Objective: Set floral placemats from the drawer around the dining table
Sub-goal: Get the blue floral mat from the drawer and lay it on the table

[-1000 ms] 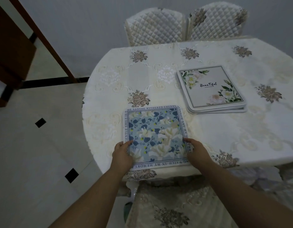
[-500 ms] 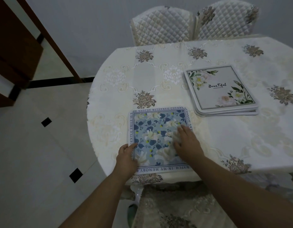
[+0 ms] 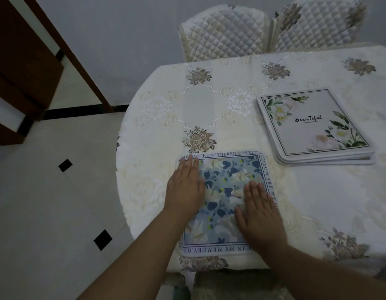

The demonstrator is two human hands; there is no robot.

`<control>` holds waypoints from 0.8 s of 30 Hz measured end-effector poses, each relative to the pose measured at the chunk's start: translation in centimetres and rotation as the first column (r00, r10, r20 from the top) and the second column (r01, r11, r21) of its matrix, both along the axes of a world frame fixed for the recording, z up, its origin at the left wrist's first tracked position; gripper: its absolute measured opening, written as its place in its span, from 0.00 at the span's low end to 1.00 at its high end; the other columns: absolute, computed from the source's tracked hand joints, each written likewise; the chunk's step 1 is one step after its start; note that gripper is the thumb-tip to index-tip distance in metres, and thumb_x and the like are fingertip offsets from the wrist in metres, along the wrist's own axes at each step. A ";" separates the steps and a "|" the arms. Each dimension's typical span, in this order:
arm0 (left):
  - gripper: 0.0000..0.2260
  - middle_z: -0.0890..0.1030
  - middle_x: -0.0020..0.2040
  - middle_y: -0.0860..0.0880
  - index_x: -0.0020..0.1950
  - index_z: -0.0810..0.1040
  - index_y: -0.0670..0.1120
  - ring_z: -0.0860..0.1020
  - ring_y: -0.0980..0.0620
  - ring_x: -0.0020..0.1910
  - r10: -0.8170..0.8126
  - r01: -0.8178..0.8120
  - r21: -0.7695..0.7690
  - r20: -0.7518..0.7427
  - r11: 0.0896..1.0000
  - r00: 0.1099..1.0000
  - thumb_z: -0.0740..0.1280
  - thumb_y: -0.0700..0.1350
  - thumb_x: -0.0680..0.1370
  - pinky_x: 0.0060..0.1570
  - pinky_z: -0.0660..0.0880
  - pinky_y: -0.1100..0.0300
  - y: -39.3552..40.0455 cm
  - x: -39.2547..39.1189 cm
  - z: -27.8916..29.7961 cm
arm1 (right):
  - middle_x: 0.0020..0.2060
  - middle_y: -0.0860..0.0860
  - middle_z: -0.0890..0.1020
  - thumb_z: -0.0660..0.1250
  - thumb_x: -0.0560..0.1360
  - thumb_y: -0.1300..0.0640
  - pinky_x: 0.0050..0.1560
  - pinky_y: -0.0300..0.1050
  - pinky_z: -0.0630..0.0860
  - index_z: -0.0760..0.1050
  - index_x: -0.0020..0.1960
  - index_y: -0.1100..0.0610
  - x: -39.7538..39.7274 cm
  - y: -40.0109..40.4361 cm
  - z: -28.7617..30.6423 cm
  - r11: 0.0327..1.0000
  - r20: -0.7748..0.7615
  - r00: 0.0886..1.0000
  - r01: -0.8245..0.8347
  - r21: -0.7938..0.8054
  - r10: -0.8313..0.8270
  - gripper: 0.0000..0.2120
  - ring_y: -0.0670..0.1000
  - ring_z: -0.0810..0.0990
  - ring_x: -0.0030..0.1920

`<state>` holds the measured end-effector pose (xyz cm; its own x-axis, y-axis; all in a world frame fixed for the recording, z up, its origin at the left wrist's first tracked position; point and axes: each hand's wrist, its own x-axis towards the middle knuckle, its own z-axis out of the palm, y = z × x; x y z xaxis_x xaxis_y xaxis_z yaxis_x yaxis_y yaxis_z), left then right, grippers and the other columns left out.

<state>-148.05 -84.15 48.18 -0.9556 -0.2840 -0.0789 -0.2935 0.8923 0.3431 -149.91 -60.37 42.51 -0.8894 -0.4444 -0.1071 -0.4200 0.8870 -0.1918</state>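
Note:
A blue floral placemat [image 3: 229,174] with a lettered border lies flat near the table's front edge. My left hand [image 3: 186,185] presses flat on its left side, fingers straight and reaching the far left corner. My right hand [image 3: 258,213] lies flat on its right half, fingers straight. A stack of several white floral placemats [image 3: 313,126], the top one printed "Beautiful", sits further back to the right.
The round table [image 3: 220,100] wears a cream embroidered cloth. Two quilted chairs [image 3: 222,33] stand at its far side against the wall. A covered chair seat shows below the front edge. Tiled floor [image 3: 47,202] and dark wooden furniture [image 3: 19,68] lie to the left.
Both hands moved from the placemat's near edges onto its top surface. The left hand slid up along the left side; the right hand now lies flat on the right half.

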 end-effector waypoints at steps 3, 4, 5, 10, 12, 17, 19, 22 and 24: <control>0.28 0.45 0.83 0.49 0.83 0.45 0.47 0.42 0.50 0.82 -0.092 0.092 0.006 0.033 0.996 0.995 0.48 0.54 0.85 0.80 0.50 0.49 1.0 -4.3 -1.3 | 0.81 0.52 0.43 0.44 0.82 0.37 0.79 0.51 0.43 0.41 0.82 0.55 -0.1 0.0 -0.1 1.000 0.015 1.000 0.004 -0.007 -0.004 0.35 0.50 0.37 0.80; 0.28 0.44 0.83 0.48 0.83 0.45 0.47 0.41 0.49 0.82 -0.114 0.115 -0.004 0.067 0.993 0.991 0.46 0.55 0.85 0.80 0.49 0.49 1.2 -5.2 -2.0 | 0.81 0.52 0.43 0.45 0.82 0.38 0.79 0.51 0.44 0.42 0.82 0.55 -0.1 -0.1 -0.1 1.000 0.013 1.000 0.007 -0.008 -0.007 0.35 0.50 0.37 0.80; 0.29 0.43 0.83 0.48 0.83 0.44 0.46 0.40 0.49 0.82 -0.125 0.127 -0.012 0.113 0.992 0.986 0.45 0.57 0.85 0.80 0.48 0.48 1.1 -5.7 -2.9 | 0.81 0.52 0.44 0.45 0.82 0.38 0.79 0.51 0.44 0.42 0.82 0.55 -0.1 -0.1 -0.1 1.000 0.016 1.000 0.007 -0.004 -0.007 0.35 0.49 0.37 0.80; 0.33 0.35 0.82 0.51 0.82 0.36 0.50 0.33 0.52 0.80 -0.136 0.155 -0.112 0.161 0.982 0.978 0.40 0.66 0.83 0.79 0.36 0.49 -0.8 -5.0 -5.5 | 0.81 0.52 0.43 0.45 0.82 0.38 0.79 0.52 0.44 0.42 0.82 0.55 -0.2 0.0 0.1 1.000 0.024 1.000 -0.006 0.002 0.006 0.35 0.50 0.37 0.80; 0.34 0.36 0.82 0.51 0.82 0.36 0.49 0.34 0.53 0.80 -0.103 0.122 -0.137 0.137 0.983 0.985 0.39 0.67 0.82 0.79 0.37 0.50 -1.9 -4.6 -5.7 | 0.81 0.52 0.43 0.45 0.82 0.38 0.79 0.52 0.44 0.42 0.82 0.55 -0.2 0.0 0.1 1.000 0.026 1.000 -0.005 -0.005 0.005 0.35 0.50 0.36 0.80; 0.33 0.39 0.83 0.50 0.82 0.37 0.48 0.37 0.53 0.81 0.020 -0.007 -0.114 0.116 0.994 0.993 0.40 0.64 0.83 0.79 0.40 0.50 -4.7 -3.5 -5.8 | 0.81 0.52 0.42 0.45 0.82 0.38 0.79 0.52 0.44 0.42 0.82 0.55 -0.2 0.1 0.3 1.000 0.035 0.999 -0.001 -0.008 0.001 0.35 0.50 0.36 0.80; 0.32 0.41 0.83 0.50 0.83 0.39 0.48 0.38 0.53 0.81 0.065 -0.053 -0.100 0.124 0.994 0.990 0.40 0.63 0.83 0.80 0.41 0.50 -5.6 -2.8 -6.1 | 0.81 0.52 0.43 0.46 0.81 0.38 0.79 0.52 0.44 0.42 0.82 0.55 -0.2 0.0 0.3 1.000 0.033 0.999 -0.003 -0.007 0.004 0.35 0.50 0.37 0.80; 0.33 0.42 0.83 0.48 0.83 0.39 0.47 0.39 0.51 0.81 0.226 -0.218 -0.076 0.113 0.973 0.968 0.39 0.62 0.82 0.80 0.43 0.47 -5.4 -0.9 -5.8 | 0.81 0.53 0.45 0.47 0.82 0.38 0.79 0.51 0.43 0.44 0.82 0.56 -0.2 0.0 0.2 1.000 0.020 1.000 -0.007 0.000 0.007 0.35 0.50 0.39 0.81; 0.31 0.38 0.83 0.48 0.82 0.37 0.48 0.36 0.50 0.81 0.202 -0.201 -0.022 0.054 0.979 0.978 0.41 0.60 0.83 0.80 0.43 0.47 -3.2 1.5 -5.2 | 0.81 0.53 0.45 0.47 0.82 0.38 0.79 0.51 0.43 0.44 0.82 0.56 -0.2 0.1 0.1 1.000 0.017 1.000 -0.007 0.004 0.007 0.36 0.51 0.39 0.81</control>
<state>-146.56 -87.33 43.01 -0.8726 -0.4722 -0.1244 -0.4865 0.8181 0.3068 -150.12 -60.28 42.65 -0.8845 -0.4498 -0.1237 -0.4226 0.8849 -0.1956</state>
